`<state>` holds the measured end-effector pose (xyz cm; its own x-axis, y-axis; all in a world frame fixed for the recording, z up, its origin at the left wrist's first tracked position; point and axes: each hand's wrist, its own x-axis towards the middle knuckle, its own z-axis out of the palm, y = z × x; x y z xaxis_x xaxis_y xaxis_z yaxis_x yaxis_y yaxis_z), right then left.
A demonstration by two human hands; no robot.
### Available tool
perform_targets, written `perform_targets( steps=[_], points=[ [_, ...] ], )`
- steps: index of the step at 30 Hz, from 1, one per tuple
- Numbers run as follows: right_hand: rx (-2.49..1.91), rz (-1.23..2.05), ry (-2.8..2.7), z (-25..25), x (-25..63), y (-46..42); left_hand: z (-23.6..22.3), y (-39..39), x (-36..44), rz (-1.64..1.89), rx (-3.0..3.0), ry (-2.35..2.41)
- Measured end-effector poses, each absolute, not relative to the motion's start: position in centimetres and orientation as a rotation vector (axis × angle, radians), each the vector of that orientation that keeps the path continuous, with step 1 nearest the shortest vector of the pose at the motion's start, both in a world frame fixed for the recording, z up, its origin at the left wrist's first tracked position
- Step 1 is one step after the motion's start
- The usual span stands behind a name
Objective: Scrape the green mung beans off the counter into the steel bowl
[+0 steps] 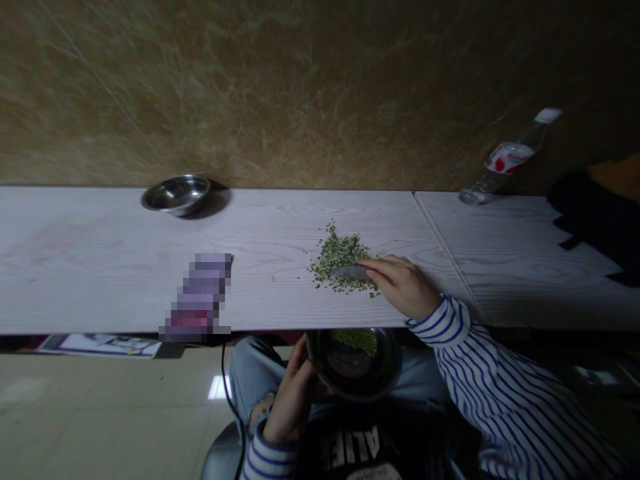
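Observation:
A loose patch of small green grains (pixel 340 252), which look like mung beans, lies spread on the pale wooden table. My right hand (pixel 404 285) rests over its right side, fingers closed on a flat, greyish, rounded scraper-like piece (pixel 350 271) that touches the grains; its exact kind is unclear. Below the table's front edge, my left hand (pixel 295 387) grips the left rim of a steel bowl (pixel 373 393) above my lap. More green grains (pixel 357 341) sit inside this bowl, towards its far side.
Another steel bowl (pixel 177 195) stands at the back left by the wall. A pixelated flat object (pixel 200 297) lies at the front edge, with a cable (pixel 227 383) hanging below. At the right are a clear plastic bottle (pixel 507 160) and a dark cloth-like heap (pixel 595 220).

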<state>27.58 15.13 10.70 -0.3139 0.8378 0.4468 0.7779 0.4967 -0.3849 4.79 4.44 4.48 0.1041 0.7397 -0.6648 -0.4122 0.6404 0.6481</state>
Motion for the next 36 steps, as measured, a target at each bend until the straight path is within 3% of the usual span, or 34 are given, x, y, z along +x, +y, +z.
perform_targets(
  steps=[19,36],
  points=[
    [-1.439,-0.291,-2.058,8.9,30.4,11.8,4.2,4.2,4.7,0.868,0.349,1.171],
    [-1.41,-0.25,-2.121,9.7,29.2,7.9,3.6,4.5,5.0,0.844,0.374,1.162]
  ],
)
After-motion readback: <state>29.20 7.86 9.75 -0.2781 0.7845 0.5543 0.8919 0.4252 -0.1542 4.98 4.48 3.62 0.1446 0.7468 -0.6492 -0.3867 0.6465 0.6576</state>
